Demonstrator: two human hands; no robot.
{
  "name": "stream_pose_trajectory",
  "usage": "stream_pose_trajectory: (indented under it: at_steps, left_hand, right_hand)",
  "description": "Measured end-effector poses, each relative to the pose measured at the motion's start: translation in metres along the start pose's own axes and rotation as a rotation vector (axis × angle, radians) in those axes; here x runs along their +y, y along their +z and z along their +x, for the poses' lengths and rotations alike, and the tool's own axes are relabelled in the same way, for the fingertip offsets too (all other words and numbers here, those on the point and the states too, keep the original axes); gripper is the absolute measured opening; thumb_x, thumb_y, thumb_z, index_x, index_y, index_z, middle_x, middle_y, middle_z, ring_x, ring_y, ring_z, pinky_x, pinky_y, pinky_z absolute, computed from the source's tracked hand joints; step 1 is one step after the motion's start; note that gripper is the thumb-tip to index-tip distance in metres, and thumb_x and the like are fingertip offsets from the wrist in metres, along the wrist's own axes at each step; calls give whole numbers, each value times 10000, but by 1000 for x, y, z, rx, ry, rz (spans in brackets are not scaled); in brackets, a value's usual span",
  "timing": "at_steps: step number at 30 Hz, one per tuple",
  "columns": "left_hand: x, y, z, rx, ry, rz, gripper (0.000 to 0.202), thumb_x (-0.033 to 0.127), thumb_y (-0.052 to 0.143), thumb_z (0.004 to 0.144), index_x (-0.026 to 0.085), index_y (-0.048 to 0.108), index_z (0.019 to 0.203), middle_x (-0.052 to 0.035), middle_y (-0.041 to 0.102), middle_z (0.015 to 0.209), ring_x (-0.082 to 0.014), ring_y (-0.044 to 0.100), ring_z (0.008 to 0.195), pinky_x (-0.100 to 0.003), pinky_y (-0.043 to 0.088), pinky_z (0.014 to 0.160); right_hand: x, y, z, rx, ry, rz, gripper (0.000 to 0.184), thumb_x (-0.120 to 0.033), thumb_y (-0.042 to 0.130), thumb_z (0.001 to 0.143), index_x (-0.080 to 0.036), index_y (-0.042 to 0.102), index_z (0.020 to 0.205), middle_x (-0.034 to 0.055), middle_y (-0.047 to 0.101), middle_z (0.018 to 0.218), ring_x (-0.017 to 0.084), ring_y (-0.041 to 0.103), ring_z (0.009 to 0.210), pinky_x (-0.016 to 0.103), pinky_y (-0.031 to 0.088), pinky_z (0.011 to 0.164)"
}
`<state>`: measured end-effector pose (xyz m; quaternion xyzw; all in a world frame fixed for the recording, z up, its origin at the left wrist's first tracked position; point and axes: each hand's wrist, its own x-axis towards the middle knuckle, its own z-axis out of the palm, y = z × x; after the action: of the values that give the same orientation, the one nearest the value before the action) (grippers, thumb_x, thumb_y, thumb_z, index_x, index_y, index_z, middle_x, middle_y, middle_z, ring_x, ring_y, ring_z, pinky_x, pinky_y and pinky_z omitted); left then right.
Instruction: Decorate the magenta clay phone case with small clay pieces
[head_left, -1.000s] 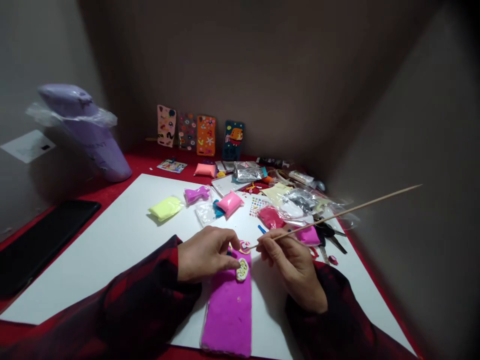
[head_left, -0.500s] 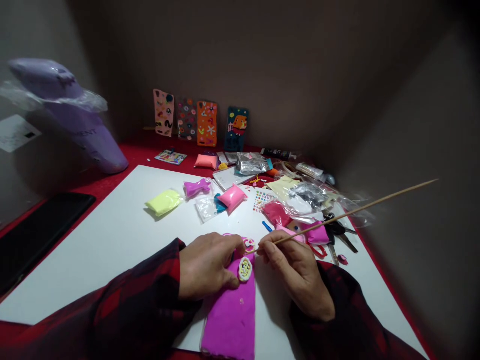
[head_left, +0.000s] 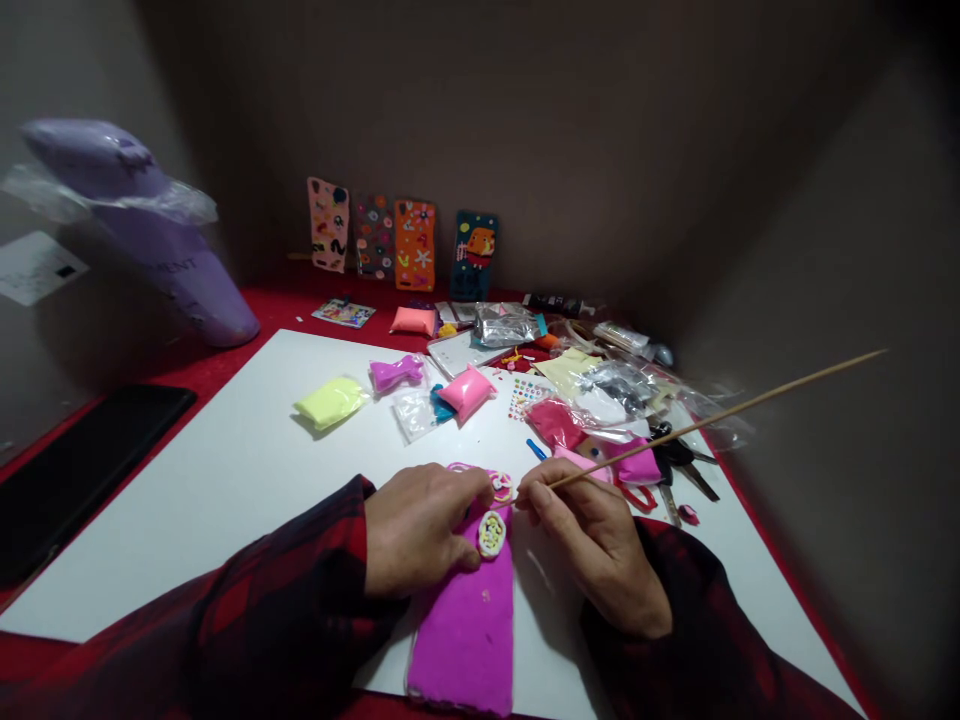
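A phone case covered in magenta clay (head_left: 469, 640) lies on the white board in front of me. On it sits an oval white-rimmed clay piece (head_left: 492, 536) with small yellow bits, and above that a round pink-and-white piece (head_left: 502, 487). My left hand (head_left: 424, 530) rests over the upper left of the case, its thumb beside the oval piece and fingers bent on the case. Pinched in my right hand (head_left: 589, 545) is a long wooden skewer (head_left: 720, 415); its lower tip touches or nearly touches the case between the two pieces.
Clay packets, yellow (head_left: 330, 402) and pink (head_left: 468, 393), lie beyond my hands. Scissors (head_left: 686, 465) and plastic bags crowd the right. Decorated phone cases (head_left: 415, 247) lean on the back wall. A black phone-like slab (head_left: 90, 470) and purple inflatable (head_left: 172, 270) are at left.
The view has shifted very slightly. Both hands, the skewer and the case keep nearly the same positions, with the skewer tip still between the two clay pieces.
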<state>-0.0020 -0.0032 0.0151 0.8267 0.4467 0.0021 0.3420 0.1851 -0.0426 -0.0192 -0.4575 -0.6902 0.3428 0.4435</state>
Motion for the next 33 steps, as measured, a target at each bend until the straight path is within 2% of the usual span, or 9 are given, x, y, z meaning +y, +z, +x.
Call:
stream_pose_trajectory:
  at_steps: [4, 11, 23, 33]
  left_hand:
    - [0, 1, -2, 13, 13, 22, 196, 253, 676, 689, 213, 569, 849, 40, 536, 648, -114, 449, 592, -231, 240, 523]
    - [1, 1, -2, 15, 3, 29, 188, 260, 664, 698, 220, 586, 864, 33, 557, 677, -122, 472, 628, -239, 250, 539]
    - [1, 0, -3, 22, 22, 3, 180, 249, 678, 685, 211, 580, 831, 37, 550, 663, -115, 460, 610, -231, 245, 530]
    - [1, 0, -2, 15, 21, 2, 182, 255, 686, 677, 211, 581, 819, 37, 551, 667, -114, 463, 613, -230, 251, 533]
  right_hand:
    - [0, -1, -1, -14, 4, -6, 164, -238, 457, 920, -195, 585, 828, 17, 578, 769, 138, 547, 701, 271, 417, 639]
    - [6, 1, -4, 95, 61, 110, 177, -255, 465, 921, -199, 606, 829, 17, 577, 777, 124, 545, 669, 246, 438, 596]
    - [4, 2, -3, 85, 73, 87, 200, -267, 487, 911, -182, 608, 776, 21, 575, 759, 122, 546, 654, 245, 438, 578]
    - [4, 3, -4, 84, 64, 101, 183, -259, 489, 911, -186, 620, 807, 26, 580, 774, 124, 551, 660, 243, 448, 571]
